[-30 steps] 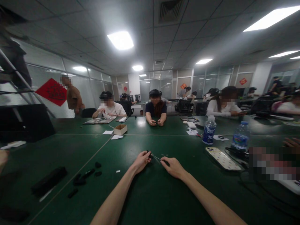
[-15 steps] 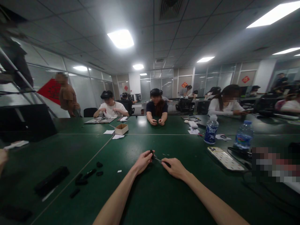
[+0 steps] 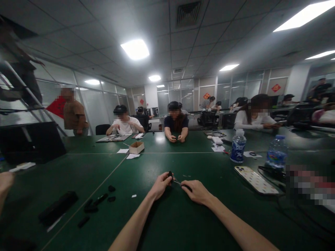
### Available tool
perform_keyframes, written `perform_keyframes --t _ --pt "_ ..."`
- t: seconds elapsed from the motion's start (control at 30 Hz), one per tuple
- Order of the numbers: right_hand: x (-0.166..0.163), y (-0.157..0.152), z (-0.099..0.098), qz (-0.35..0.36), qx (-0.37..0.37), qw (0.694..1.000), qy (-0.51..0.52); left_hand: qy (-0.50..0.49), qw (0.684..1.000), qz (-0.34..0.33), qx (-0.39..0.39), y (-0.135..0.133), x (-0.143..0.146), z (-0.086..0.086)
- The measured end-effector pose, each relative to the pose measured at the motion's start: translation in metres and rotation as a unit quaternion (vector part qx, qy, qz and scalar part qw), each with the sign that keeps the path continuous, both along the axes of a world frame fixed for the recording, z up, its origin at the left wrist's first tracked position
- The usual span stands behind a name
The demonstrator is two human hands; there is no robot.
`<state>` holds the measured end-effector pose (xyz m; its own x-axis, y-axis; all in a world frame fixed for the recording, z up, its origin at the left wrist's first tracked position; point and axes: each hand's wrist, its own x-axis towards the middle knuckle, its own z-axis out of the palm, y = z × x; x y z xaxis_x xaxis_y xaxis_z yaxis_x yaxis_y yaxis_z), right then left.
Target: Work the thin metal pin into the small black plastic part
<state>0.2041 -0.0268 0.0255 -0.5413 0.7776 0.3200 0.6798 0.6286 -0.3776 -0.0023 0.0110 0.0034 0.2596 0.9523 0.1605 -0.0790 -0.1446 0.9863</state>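
Observation:
Both my hands rest on the green table (image 3: 172,223) in front of me. My left hand (image 3: 160,185) pinches a small black part (image 3: 170,174) between thumb and fingers. My right hand (image 3: 196,191) is closed round a thin screwdriver (image 3: 182,183) with a black handle, and its metal tip points left into the black part. The two hands are a few centimetres apart, joined by the tool.
Several small black parts (image 3: 98,201) and a long black case (image 3: 58,206) lie at my left. A phone (image 3: 255,179), two water bottles (image 3: 238,146) and cables lie at my right. A cardboard box (image 3: 136,147) sits mid-table. People sit across the table; another person's hand (image 3: 5,181) shows at the far left.
My hands keep the same grip on part and screwdriver. The view has tilted up slightly, so everything sits a little lower in the picture. The standing person at the left has stepped left.

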Motion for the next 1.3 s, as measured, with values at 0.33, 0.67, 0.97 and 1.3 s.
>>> perform_keyframes --t 0.33,0.67,0.97,1.3 --pt "-0.003 -0.001 0.004 -0.057 0.028 0.997 -0.032 0.074 0.997 -0.007 0.035 0.003 -0.004 0.006" --pt "-0.004 -0.004 0.007 -0.056 0.039 0.997 -0.027 0.068 0.997 0.007 0.037 0.007 -0.003 0.000" --pt "-0.004 0.001 -0.001 -0.035 0.024 0.999 -0.006 0.007 1.000 -0.005 -0.004 0.008 0.001 -0.002" --pt "-0.002 0.014 -0.012 -0.039 0.004 0.998 0.052 -0.012 0.999 -0.028 -0.026 0.007 0.003 -0.006"
